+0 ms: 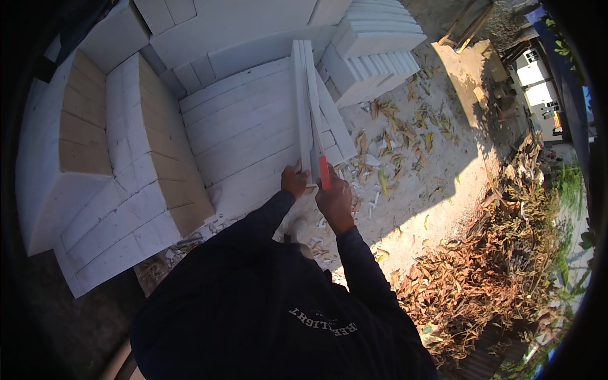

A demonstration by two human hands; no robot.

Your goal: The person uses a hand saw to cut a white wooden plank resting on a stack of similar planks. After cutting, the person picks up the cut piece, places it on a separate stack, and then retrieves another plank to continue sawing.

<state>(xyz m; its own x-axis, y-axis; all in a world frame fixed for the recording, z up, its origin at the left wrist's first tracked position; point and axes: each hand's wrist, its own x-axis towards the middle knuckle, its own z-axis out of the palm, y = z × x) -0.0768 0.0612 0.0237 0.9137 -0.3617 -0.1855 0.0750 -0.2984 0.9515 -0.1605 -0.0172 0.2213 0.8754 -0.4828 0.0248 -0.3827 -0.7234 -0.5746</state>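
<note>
My right hand [335, 197] is closed round the red handle [324, 172] of what looks like a hand saw. Its thin grey blade [315, 151] points away from me, along a long, narrow white block strip [301, 104]; the teeth are too small to make out. My left hand [295, 181] grips the near end of that strip, just left of the saw. The strip lies over a low, flat bed of white blocks [244, 117]. Beside it on the right, another white strip [337, 130] lies at a slant.
Stacked white blocks [142, 142] rise on the left, with a block wall [234, 31] behind. Thin white slabs [373, 69] are stacked at the far right of the bed. Dry leaves [468, 278] heap up on the right. White chips [373, 202] litter the sandy ground.
</note>
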